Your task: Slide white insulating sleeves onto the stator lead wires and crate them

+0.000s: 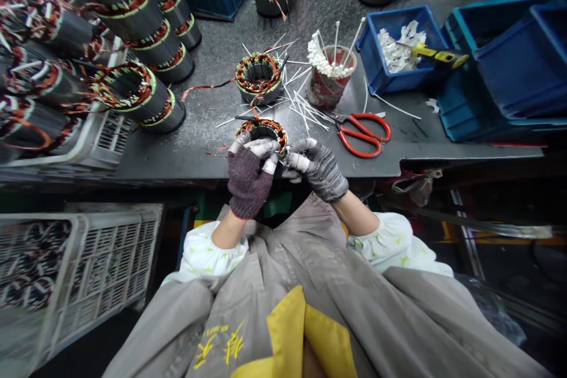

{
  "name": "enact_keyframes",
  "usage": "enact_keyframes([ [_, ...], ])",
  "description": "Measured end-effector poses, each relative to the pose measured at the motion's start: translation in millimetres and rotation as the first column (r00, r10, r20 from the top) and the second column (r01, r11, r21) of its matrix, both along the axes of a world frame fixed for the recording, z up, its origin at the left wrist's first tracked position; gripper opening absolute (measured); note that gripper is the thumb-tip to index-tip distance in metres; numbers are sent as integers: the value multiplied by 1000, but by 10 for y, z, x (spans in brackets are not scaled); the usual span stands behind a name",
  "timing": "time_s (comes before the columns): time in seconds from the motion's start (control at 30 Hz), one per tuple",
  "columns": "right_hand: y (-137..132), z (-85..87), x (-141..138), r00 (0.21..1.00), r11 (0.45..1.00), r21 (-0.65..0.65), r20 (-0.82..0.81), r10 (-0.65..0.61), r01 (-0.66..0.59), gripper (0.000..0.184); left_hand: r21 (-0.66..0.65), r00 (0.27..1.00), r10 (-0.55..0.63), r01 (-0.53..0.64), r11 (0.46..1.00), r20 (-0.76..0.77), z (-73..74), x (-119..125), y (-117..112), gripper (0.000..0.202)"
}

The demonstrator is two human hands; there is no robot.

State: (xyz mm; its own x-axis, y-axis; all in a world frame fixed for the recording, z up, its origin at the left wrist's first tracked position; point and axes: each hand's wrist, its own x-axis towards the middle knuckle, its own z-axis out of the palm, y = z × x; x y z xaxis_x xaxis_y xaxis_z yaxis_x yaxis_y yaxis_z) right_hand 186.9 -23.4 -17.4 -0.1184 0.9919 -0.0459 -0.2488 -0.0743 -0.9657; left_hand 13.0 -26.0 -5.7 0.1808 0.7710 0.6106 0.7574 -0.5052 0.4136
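Note:
At the front edge of the bench, my left hand (251,174), in a dark purple knit glove with pale fingertips, grips the near side of a motor stator (281,132) wound with copper wire. My right hand (319,166), in a grey knit glove, has its fingers pinched together at the stator's right side; whatever they hold is hidden. Just behind stands a second stator (259,96) with its copper leads spread to the left. Thin white sticks (305,107) lie scattered beside both stators. Red-handled scissors (364,134) rest to the right of my right hand.
A red cup (325,91) holds a bundle of white sticks. Behind it, a blue bin (385,80) contains white pieces, with a yellow-black cutter (438,56) across it. Stacked stators (155,47) and a white crate (100,142) stand left. Larger blue bins (522,65) occupy the right.

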Motion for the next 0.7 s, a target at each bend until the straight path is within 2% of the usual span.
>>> enact_keyframes([
  [0.13,-33,26,-3,999,999,-25,11,41,-41,49,11,999,-14,15,1000,-33,16,-1,19,21],
  [0.3,37,1,-14,986,996,79,165,17,-31,41,-35,997,-59,58,998,-40,15,-35,15,20],
  [0.43,45,-34,43,986,992,111,166,35,-54,40,-61,997,-75,73,995,-34,10,-50,15,20],
  [0.6,87,-39,59,966,985,162,258,14,-58,35,50,991,-133,134,990,-12,25,-49,3,22],
  [0.7,128,-34,59,948,977,200,319,1,-68,38,7,988,-151,151,989,-36,48,-66,-19,27],
])
